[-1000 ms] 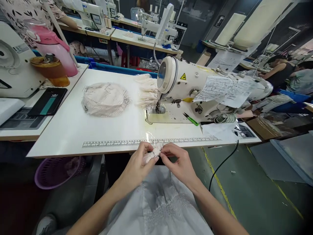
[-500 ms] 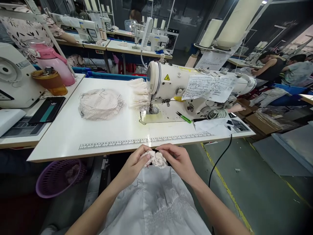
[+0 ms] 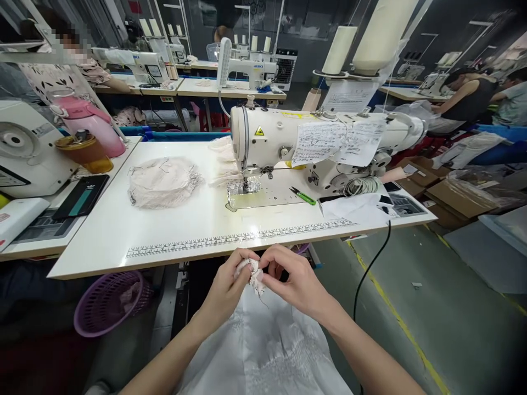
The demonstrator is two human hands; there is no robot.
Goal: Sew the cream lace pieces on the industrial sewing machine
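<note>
A small bunched piece of pale, gathered fabric is held over my lap, just in front of the table edge, with a loose thread hanging from it. My left hand is closed, pinching the fabric between thumb and fingers. From the other side my right hand grips the fabric's edge with thumb and fingertips, its fingers curled. Beyond them stands a white sewing machine. Pale gathered cloth lies to the left of its needle. Further left on the table is a round heap of the same pale fabric.
Green thread snips lie on the machine bed, left of a coil of cord. A printed ruler runs along the table's front. A purple basket stands on the floor at left. A black cable hangs at right.
The fabric has been gathered into a smaller bunch and turned, and a loose thread now hangs from it. My right hand has curled its fingers more tightly. The view has shifted slightly.
</note>
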